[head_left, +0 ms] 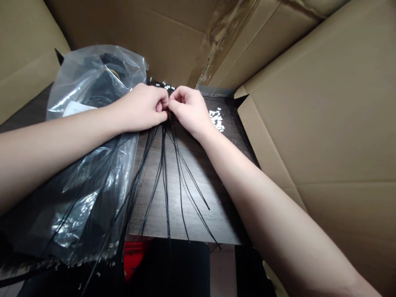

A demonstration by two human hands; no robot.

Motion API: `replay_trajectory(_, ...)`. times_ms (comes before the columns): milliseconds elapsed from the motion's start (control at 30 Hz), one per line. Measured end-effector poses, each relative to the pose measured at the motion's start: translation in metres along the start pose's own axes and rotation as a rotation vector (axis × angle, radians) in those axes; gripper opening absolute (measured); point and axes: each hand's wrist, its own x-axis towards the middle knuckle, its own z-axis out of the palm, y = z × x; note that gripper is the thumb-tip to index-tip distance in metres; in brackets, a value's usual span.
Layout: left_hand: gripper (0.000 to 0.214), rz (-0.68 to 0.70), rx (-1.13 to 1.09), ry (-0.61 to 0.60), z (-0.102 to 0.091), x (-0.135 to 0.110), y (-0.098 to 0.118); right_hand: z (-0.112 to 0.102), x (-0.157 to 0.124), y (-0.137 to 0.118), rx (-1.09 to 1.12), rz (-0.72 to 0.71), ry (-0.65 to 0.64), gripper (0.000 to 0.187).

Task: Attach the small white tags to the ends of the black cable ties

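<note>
Hands at work over a dark tabletop [206,165]. The left hand [144,107] and right hand [190,109] meet tip to tip, thumbs and forefingers drawn into closed pinches on the gathered ends of black wires [163,146]; from here I cannot tell which strand each pinch has, the point of contact being hidden. The wires fan out from below the fingers toward the person, several reaching the near table edge. To the left of the fingers, partly beneath the left forearm, lies a clear plastic bag [95,78] with dark coiled material and a white paper [77,108] showing. Small white pieces [216,120] form a pile to the right of the fingers; a few more lie scattered just beyond them. Cardboard walls [334,103] stand beyond and to the right.
</note>
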Motion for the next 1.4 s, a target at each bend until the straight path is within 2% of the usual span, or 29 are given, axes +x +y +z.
replay_trajectory(1267, 0.01, 0.049, 0.032, 0.01, -0.001, 0.001, -0.004, 0.002, 0.005, 0.006, -0.015, -0.033, -0.004, 0.008)
replay_trajectory(1400, 0.014, 0.027, 0.074, -0.007, -0.003, 0.001, -0.001, 0.002, 0.005, 0.007, 0.0, -0.063, 0.007, 0.01)
